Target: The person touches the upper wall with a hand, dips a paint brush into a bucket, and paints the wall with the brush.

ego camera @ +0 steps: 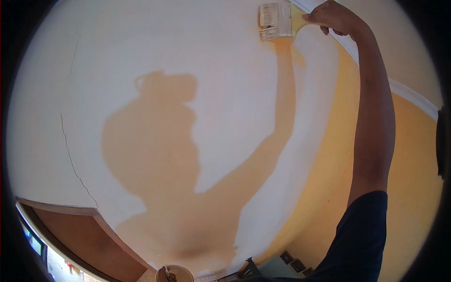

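Observation:
High at the upper right, my right hand grips the pale yellow handle of a wide flat paintbrush. Its bristles are coated in whitish paint, split near the lower part, and lie against the wall. The wall is whitish, with a yellow-orange band along its right side. At the bottom edge stands a round, light-coloured bucket, seen from above. My left hand, small and partly cut off by the frame, holds the bucket at its rim and handle. The bucket's contents are hard to make out.
White moulding runs between wall and ceiling at the upper right. A brown door in its frame is at the lower left, with a thin crack above it. Small dark frames and a dark object are low at the right. My shadow falls across the wall.

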Demonstrator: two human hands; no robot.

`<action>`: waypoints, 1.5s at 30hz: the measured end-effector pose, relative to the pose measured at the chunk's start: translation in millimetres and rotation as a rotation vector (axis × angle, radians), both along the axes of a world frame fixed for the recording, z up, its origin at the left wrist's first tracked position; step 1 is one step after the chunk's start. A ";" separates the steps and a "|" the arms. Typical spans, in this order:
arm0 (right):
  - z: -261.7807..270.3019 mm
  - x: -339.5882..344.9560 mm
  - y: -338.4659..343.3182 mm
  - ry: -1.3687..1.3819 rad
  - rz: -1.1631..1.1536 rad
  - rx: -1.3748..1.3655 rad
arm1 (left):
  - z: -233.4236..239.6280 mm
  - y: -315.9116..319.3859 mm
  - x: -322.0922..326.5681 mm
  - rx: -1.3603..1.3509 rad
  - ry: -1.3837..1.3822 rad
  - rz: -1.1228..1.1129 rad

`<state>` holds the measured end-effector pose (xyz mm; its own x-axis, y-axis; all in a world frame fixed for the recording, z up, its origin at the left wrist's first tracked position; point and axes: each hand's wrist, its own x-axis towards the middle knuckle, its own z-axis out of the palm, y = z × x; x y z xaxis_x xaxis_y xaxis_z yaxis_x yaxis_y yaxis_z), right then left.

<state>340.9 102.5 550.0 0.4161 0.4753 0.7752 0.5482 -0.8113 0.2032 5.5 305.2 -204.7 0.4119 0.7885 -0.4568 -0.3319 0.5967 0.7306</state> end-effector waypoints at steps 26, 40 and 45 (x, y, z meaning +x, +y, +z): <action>-60.9 -11.7 55.8 -0.685 0.026 -0.168 | 4.5 7.1 -8.3 -0.043 -0.023 0.004; -13.6 -73.2 95.0 -0.626 -0.304 -0.316 | -80.7 45.7 -51.4 0.015 -0.049 -0.026; -2.8 -56.5 84.2 -0.636 -0.372 -0.245 | -82.3 51.1 -65.4 -0.016 -0.036 0.010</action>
